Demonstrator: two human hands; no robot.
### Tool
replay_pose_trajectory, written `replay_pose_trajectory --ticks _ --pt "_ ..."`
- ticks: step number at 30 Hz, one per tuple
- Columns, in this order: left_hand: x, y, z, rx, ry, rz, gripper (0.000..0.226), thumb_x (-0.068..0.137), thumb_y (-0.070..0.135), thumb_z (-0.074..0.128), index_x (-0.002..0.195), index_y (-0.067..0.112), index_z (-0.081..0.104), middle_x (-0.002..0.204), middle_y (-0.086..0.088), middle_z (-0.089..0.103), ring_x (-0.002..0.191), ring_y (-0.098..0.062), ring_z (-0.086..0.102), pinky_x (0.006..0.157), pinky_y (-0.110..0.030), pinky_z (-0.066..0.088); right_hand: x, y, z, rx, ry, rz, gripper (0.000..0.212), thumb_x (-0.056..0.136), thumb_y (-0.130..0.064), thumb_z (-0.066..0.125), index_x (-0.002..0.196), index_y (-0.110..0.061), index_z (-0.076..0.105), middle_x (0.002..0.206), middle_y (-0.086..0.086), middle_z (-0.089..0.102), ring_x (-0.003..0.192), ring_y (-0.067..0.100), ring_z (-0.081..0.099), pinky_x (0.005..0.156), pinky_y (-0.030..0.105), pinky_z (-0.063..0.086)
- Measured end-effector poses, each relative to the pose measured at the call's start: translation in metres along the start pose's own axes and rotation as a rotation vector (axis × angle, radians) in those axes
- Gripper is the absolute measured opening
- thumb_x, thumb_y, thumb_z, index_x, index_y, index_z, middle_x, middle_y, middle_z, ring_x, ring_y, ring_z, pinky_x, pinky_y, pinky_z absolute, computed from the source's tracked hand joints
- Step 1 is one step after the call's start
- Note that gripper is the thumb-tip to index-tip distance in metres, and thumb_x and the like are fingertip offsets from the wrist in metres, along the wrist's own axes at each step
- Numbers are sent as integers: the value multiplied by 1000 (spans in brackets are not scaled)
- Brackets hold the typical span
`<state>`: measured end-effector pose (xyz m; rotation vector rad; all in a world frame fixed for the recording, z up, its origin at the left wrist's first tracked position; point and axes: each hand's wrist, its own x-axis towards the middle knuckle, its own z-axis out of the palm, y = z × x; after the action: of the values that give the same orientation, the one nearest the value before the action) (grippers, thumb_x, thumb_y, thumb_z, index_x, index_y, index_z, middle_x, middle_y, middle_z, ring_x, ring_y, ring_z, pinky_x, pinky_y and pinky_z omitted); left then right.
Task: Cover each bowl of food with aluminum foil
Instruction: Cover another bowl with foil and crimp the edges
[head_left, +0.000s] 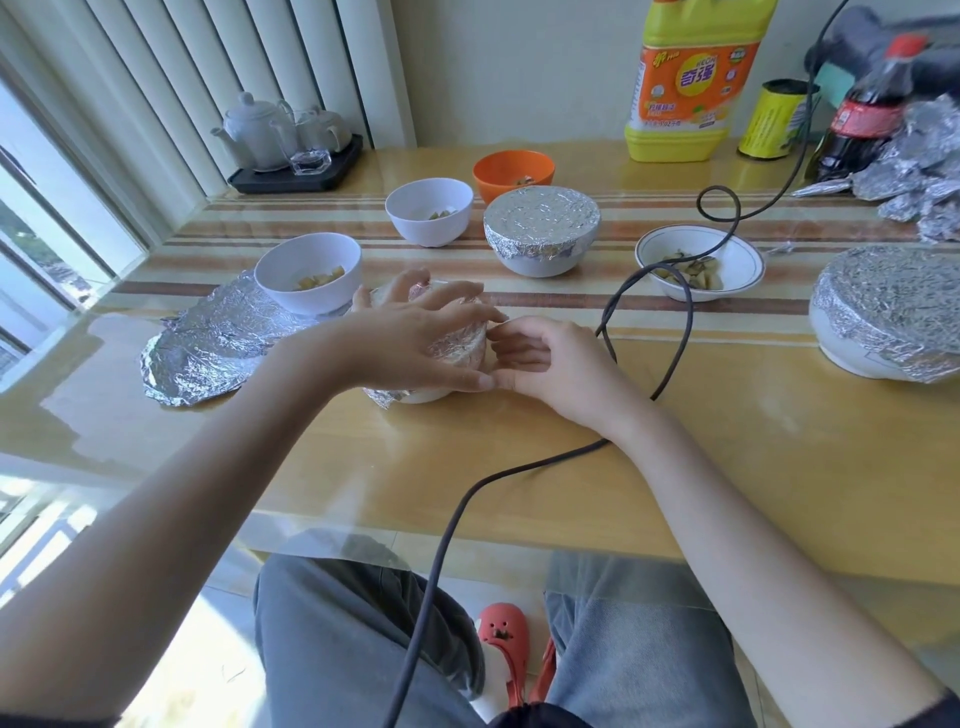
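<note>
Left hand (415, 338) lying flat over foil-wrapped bowl (457, 345), fingers spread and pressing down on foil top, thumb reaching along near side. Right hand (540, 364) touching bowl's right side, fingers curled together against foil edge, thumb meeting left thumb tip. Bowl sitting on table (727, 441) directly under left fingers. Loose foil sheet (208, 353) lying left of left fingers, open white bowl (309, 273) resting on its far end. Beyond fingertips: covered bowl (542, 228), small white bowl (429, 210), orange bowl (513, 171). Black cable (675, 332) looping just right of right hand.
</note>
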<state>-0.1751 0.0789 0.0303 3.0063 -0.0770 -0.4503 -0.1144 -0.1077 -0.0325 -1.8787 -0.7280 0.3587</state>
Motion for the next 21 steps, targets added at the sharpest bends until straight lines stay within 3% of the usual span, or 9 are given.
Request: replay_pose_trajectory --ticks 2,4,6,8,12,16,19,21 --pt "1 0 -5 -16 -30 -7 92 48 95 26 136 67 16 155 33 1 147 -16 -10 113 -63 4 0 0 1 -10 9 -4 48 73 -27 83 116 -21 63 108 -3 69 100 2 65 94 22 51" --pt "0 -3 -12 -60 -103 -12 95 49 91 43 135 73 7 155 34 -6 147 -13 -16 114 -61 -1 0 -1 3 -42 25 -11 51 68 -33 86 111 -23 61 103 -6 68 96 1 65 91 22 52" --pt "1 -9 -20 -64 -166 -18 108 56 76 70 132 75 -8 154 34 -15 146 -15 -21 116 -61 -3 2 -4 7 -107 44 -25 56 63 -42 87 107 -24 58 98 -9 67 93 2 64 89 27 54" --pt "3 -14 -22 -38 -184 -27 113 63 62 81 129 77 -9 154 33 -16 146 -16 -21 117 -60 1 5 -6 10 -174 66 -43 59 60 -51 85 104 -24 57 94 -11 66 88 5 64 85 33 55" --pt "9 -13 -14 -14 -117 -21 105 59 57 79 132 74 5 151 31 -1 145 -17 -8 116 -59 13 12 -7 5 -189 36 -45 53 60 -44 87 99 -19 61 88 -10 68 85 6 66 84 33 54" --pt "10 -14 -13 -23 -109 -23 100 49 61 68 128 73 8 146 35 2 144 -16 -4 115 -60 17 16 -5 4 -152 56 -61 37 66 -30 87 91 -16 65 80 -5 71 72 2 63 73 19 48" --pt "9 -14 -13 -21 -100 -18 101 60 53 78 133 70 9 146 35 2 143 -15 -3 114 -60 18 17 -6 5 -135 60 -79 30 67 -24 87 86 -14 66 76 -3 71 65 2 61 65 13 44" --pt "9 -14 -13 -6 -97 -23 102 67 47 81 137 68 8 147 34 1 143 -16 -3 114 -59 18 18 -8 3 -127 42 -97 24 70 -16 84 84 -11 66 73 -2 71 63 3 60 65 16 45"
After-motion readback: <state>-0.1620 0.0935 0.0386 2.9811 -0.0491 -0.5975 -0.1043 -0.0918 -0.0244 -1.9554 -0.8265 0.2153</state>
